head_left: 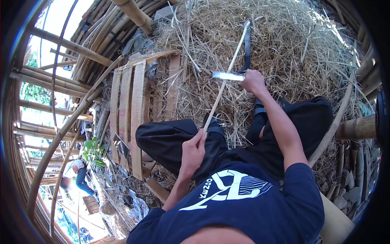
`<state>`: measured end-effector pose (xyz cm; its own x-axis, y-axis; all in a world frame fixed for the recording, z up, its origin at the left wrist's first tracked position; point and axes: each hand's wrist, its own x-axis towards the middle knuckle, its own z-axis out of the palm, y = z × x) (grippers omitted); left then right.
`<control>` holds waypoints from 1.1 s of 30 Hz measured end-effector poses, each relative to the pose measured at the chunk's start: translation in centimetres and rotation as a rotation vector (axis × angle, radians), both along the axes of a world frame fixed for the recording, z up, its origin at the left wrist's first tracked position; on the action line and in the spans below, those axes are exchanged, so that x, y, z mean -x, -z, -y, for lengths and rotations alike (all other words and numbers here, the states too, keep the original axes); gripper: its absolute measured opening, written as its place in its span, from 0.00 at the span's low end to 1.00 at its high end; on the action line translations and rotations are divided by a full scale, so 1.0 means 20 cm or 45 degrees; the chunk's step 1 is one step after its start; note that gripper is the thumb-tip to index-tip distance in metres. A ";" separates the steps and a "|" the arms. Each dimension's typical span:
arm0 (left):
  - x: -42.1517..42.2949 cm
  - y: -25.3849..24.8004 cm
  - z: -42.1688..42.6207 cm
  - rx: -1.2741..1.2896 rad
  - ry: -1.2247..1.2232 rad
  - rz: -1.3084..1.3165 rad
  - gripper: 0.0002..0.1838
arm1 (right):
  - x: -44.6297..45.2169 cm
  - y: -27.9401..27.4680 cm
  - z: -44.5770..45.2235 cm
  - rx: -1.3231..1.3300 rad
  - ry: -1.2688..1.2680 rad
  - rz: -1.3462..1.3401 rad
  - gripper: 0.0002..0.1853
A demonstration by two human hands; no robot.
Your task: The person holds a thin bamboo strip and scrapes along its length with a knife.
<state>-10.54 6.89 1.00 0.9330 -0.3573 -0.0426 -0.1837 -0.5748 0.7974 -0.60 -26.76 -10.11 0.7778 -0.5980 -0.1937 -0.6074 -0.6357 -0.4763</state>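
My left hand (193,153) is closed on the near end of a long, thin bamboo strip (219,93). The strip slants up and away over the straw. In my right hand (254,82) is a knife (228,76), its handle hidden in my fist. The bright blade points left and lies across the strip; whether it cuts into it I cannot tell. Beyond my right fist a dark, slim bar (247,49) runs up to the strip's far end. What the bar is I cannot make out.
Shavings and dry straw (292,44) cover the ground around my feet. A slatted wooden pallet (138,114) lies to the left. Bamboo poles (77,49) frame the left side, and a thick bamboo pole (357,128) juts in at right. Another person (79,173) is farther off at lower left.
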 end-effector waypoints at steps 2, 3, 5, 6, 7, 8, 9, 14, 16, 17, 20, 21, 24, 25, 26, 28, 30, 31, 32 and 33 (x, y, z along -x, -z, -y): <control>0.03 -0.03 -0.11 0.040 -0.036 -0.019 0.15 | 0.00 0.25 0.31 -0.275 0.290 0.146 0.17; 0.05 -0.04 -0.18 0.031 -0.043 0.003 0.15 | 0.07 0.15 0.46 -0.221 0.460 0.048 0.18; 0.10 -0.07 -0.33 0.046 -0.119 -0.104 0.15 | 0.10 -0.06 0.53 -0.094 0.597 0.128 0.19; 0.08 -0.11 -0.33 -0.100 -0.126 -0.206 0.15 | 0.04 -0.03 0.53 -0.090 0.549 0.284 0.22; 0.06 -0.11 -0.29 -0.097 -0.145 -0.225 0.15 | 0.03 -0.09 0.45 -0.384 0.473 0.370 0.26; 0.03 -0.10 -0.25 -0.143 -0.108 -0.235 0.15 | 0.00 -0.16 0.35 -0.673 0.407 0.459 0.29; 0.02 -0.10 -0.22 -0.190 -0.058 -0.239 0.15 | -0.01 -0.19 0.24 -0.796 0.355 0.408 0.37; 0.00 0.00 -0.15 -0.037 0.065 -0.364 0.15 | 0.00 -0.18 -0.01 -0.996 0.184 0.397 0.29; -0.01 -0.01 -0.15 0.027 0.103 -0.448 0.15 | 0.01 -0.18 -0.02 -1.160 0.197 0.481 0.26; -0.01 -0.02 -0.15 0.093 0.122 -0.540 0.15 | 0.01 -0.18 -0.02 -1.272 0.251 0.530 0.24; -0.03 -0.11 -0.13 0.033 0.060 -0.818 0.15 | 0.02 -0.23 -0.03 -1.266 0.292 0.584 0.22; -0.04 -0.09 -0.13 0.039 0.060 -0.822 0.15 | 0.03 -0.27 -0.03 -1.157 0.282 0.595 0.21; -0.09 -0.06 -0.09 0.038 0.140 -0.695 0.16 | 0.05 -0.38 -0.08 -1.174 0.216 0.647 0.22; -0.12 -0.04 -0.04 0.045 0.134 -0.695 0.16 | 0.06 -0.41 -0.09 -1.192 0.164 0.663 0.22; -0.14 -0.02 0.01 0.119 0.149 -0.623 0.17 | 0.05 -0.42 -0.11 -1.182 0.121 0.698 0.22; -0.19 -0.01 0.12 0.204 0.160 -0.548 0.18 | 0.07 -0.46 -0.15 -1.166 0.086 0.700 0.22; -0.24 -0.04 0.26 0.376 0.248 -0.519 0.20 | 0.08 -0.50 -0.20 -1.171 0.030 0.727 0.22; -0.28 -0.05 0.31 0.387 0.249 -0.514 0.20 | 0.09 -0.51 -0.22 -1.161 0.024 0.729 0.22; -0.31 -0.05 0.36 0.440 0.282 -0.577 0.20 | 0.10 -0.53 -0.24 -1.227 0.004 0.695 0.22; -0.34 -0.06 0.40 0.491 0.317 -0.640 0.20 | 0.11 -0.54 -0.25 -1.294 -0.015 0.659 0.22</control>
<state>-3.81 -1.09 2.25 0.7213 -0.6352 -0.2761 0.1728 -0.2210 0.9599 -2.78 -21.69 0.77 0.9098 -0.3398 -0.2385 -0.1848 0.1829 -0.9656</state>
